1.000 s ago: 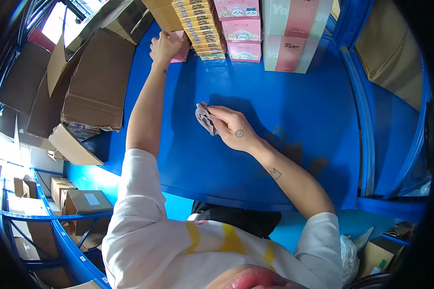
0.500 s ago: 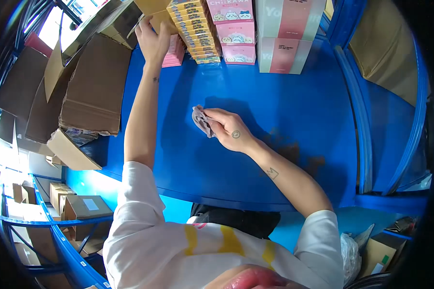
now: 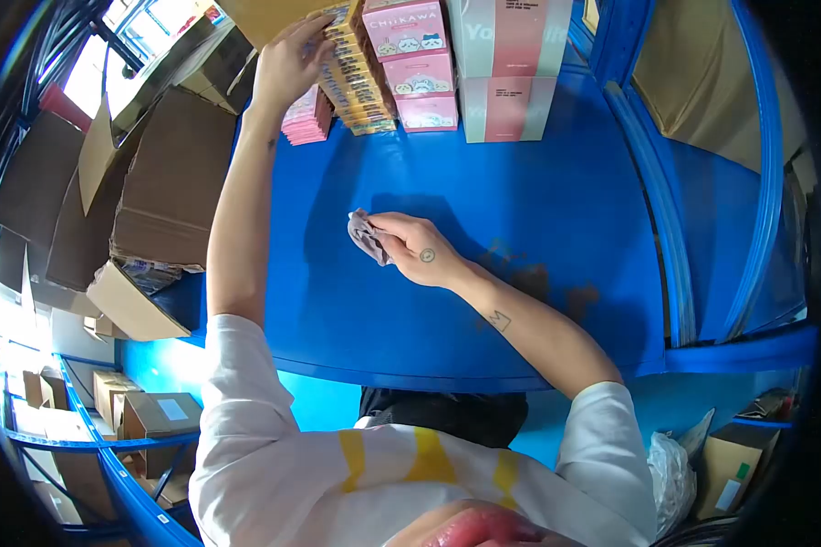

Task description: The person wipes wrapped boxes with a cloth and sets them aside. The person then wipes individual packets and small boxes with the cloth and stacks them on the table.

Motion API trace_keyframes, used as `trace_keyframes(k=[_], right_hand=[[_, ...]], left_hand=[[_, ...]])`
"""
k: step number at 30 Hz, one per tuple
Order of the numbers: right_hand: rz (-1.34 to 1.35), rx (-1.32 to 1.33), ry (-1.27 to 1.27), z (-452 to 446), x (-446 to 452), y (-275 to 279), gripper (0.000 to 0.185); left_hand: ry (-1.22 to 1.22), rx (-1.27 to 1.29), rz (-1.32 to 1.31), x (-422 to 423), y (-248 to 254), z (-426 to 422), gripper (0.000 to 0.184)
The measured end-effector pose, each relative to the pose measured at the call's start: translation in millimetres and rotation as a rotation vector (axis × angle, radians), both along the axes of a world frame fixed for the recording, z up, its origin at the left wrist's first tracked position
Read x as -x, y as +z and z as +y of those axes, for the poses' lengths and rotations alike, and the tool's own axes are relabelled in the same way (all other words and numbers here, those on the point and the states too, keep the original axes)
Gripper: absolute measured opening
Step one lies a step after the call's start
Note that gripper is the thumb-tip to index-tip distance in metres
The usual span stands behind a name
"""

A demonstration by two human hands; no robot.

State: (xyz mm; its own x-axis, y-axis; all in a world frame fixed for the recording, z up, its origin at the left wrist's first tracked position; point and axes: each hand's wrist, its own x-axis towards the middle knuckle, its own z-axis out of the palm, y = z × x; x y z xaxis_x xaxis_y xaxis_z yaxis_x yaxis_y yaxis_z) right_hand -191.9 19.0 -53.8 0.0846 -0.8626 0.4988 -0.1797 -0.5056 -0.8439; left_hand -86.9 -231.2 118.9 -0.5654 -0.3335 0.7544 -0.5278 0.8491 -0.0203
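On the blue shelf (image 3: 392, 319), my right hand (image 3: 418, 248) is closed on a crumpled greyish cloth (image 3: 368, 239), held just above the surface at the middle. My left hand (image 3: 292, 66) reaches to the far left, its fingers spread, with the fingertips at the upper part of a stack of yellow boxes (image 3: 354, 82). Below that hand stands a low stack of pink packets (image 3: 307, 117). Right of the yellow stack are pink Chiikawa boxes (image 3: 417, 73), then two larger grey and pink boxes (image 3: 506, 109).
Open brown cartons (image 3: 173, 182) line the left edge. Blue metal posts (image 3: 652, 210) stand at the right. Brownish stains (image 3: 531, 281) mark the surface beside my right forearm. A lower rack with cartons (image 3: 160, 415) is at the lower left.
My left hand has moved from the pink packets up and over to the yellow stack. The view has shifted, and my right hand still holds the cloth.
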Motion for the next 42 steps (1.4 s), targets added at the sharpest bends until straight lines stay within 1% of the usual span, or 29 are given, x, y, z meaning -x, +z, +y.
trace_keyframes(k=[5, 11, 15, 17, 18, 20, 22, 23, 25, 27, 28, 30, 31, 35, 36, 37, 38, 40, 41, 42], right_hand=[[0.016, -0.041, 0.0, 3.9, 0.5, 7.7, 0.03], [0.026, -0.035, 0.007, 6.0, -0.6, 9.4, 0.03], [-0.024, 0.051, -0.015, 3.7, -1.9, 4.0, 0.031], [0.001, 0.121, -0.046, 2.9, 0.2, 6.8, 0.032], [0.023, 0.182, -0.077, 3.6, 1.2, 8.2, 0.032], [0.067, 0.29, -0.138, 6.8, 1.6, 9.4, 0.033], [0.016, 0.266, -0.23, 8.1, 4.6, 12.0, 0.035], [-0.084, 0.429, -0.331, -3.4, 3.0, 9.3, 0.028], [-0.181, 0.239, -0.399, -5.7, 19.4, 11.5, 0.019], [-0.334, 0.127, -0.492, -0.4, 35.0, 36.8, 0.016], [-0.435, 0.1, -0.365, 7.5, 40.8, 59.4, 0.017], [-0.526, 0.078, -0.393, 4.9, 56.1, 68.0, 0.024], [-0.511, 0.063, -0.412, 3.3, 59.1, 69.1, 0.024], [0.185, 0.559, -0.47, -10.7, 53.1, 70.4, 0.042], [0.34, 0.515, -0.436, -9.3, 43.7, 66.6, 0.046], [0.493, 0.467, -0.399, -4.2, 31.5, 60.1, 0.05], [0.499, 0.462, -0.409, -0.7, 23.2, 53.8, 0.05], [0.637, 0.502, -0.418, 5.6, 9.7, 44.0, 0.054], [0.681, 0.512, -0.415, 9.2, 4.1, 40.3, 0.056], [0.675, 0.516, -0.382, 11.8, -1.6, 38.0, 0.053]], left_hand=[[-0.007, -0.048, -0.051, -7.7, 18.7, -8.1, 0.034], [0.047, -0.15, -0.005, -9.0, 32.5, -2.2, 0.026], [0.069, 0.144, 0.422, -19.8, 34.4, 3.9, 0.021], [-0.1, -0.114, 0.75, -30.5, 31.2, 30.7, 0.02], [-0.286, -0.469, 0.917, -40.4, 27.9, 50.9, 0.024], [-0.551, -0.9, 1.107, -53.8, 15.2, 94.3, 0.031], [-0.754, -1.309, 1.296, -65.9, -16.0, 120.8, 0.034], [-0.896, -1.479, 1.255, -73.9, -31.1, 137.7, 0.038], [-1.065, -1.672, 1.337, -81.0, -71.6, 147.7, 0.042], [-0.998, -1.72, 1.333, -75.1, -94.6, 164.2, 0.042], [-0.949, -1.742, 1.305, -68.2, -104.5, 172.6, 0.042], [-0.871, -1.763, 1.247, -54.7, -119.2, 185.7, 0.043], [-0.879, -1.789, 1.256, -50.4, -124.6, 189.8, 0.043], [-0.979, -1.908, 1.034, -34.5, -139.1, 205.4, 0.048], [-0.988, -1.92, 1.031, -33.0, -139.5, 207.7, 0.048], [-1.057, -1.993, 1.078, -35.0, -139.1, 210.2, 0.05], [-1.127, -2.064, 1.123, -37.1, -138.4, 211.2, 0.051], [-1.259, -2.196, 1.23, -40.1, -138.9, 212.0, 0.054], [-1.253, -2.2, 1.241, -40.1, -141.9, 212.3, 0.054], [-1.333, -2.175, 1.253, -40.5, -145.2, 209.9, 0.055]])
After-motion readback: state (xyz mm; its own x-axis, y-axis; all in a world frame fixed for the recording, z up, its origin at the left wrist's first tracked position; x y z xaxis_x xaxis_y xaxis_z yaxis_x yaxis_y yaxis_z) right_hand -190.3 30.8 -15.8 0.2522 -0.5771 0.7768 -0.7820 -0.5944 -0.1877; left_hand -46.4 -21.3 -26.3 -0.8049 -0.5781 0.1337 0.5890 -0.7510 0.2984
